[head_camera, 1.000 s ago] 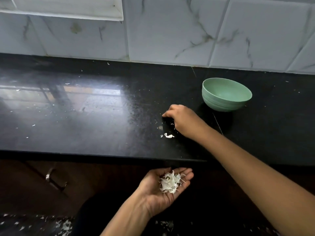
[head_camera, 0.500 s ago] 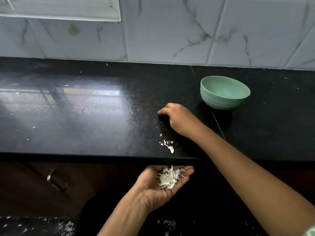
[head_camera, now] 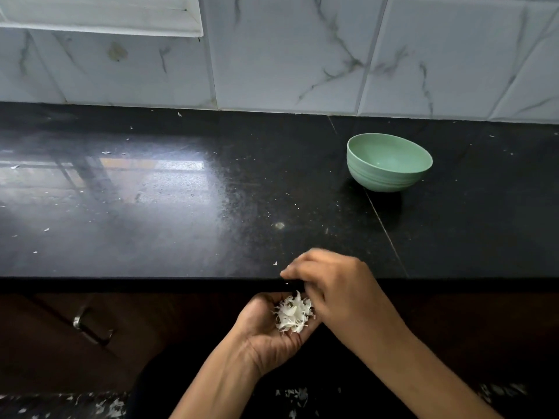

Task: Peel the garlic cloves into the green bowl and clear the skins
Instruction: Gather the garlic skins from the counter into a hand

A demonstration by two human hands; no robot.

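My two bare hands met at the front edge of a black stone countertop [head_camera: 181, 207], low in the middle of the frame. My left hand [head_camera: 269, 337] was just below the edge, palm up and loosely cupped, with one fluffy heap of white garlic skins [head_camera: 292, 316] resting in it. My right hand [head_camera: 335, 285] hung over the counter's edge directly above and to the right of that heap, fingers curled downward and touching the skins. It was blurred, so I could not tell whether it pinched anything.

One green bowl [head_camera: 388, 164] stood upright on the countertop in the upper right of the frame, well apart from both hands.

One small white skin fleck [head_camera: 275, 263] lay on the counter just left of my right hand. Other tiny flecks were scattered across the left and back of the surface, too small to count.

Behind the counter, white marble-patterned wall tiles [head_camera: 287, 55] filled the top of the frame. At lower left, one metal handle [head_camera: 90, 328] showed on a dark cabinet front. More skin bits [head_camera: 292, 394] speckled the floor along the bottom.
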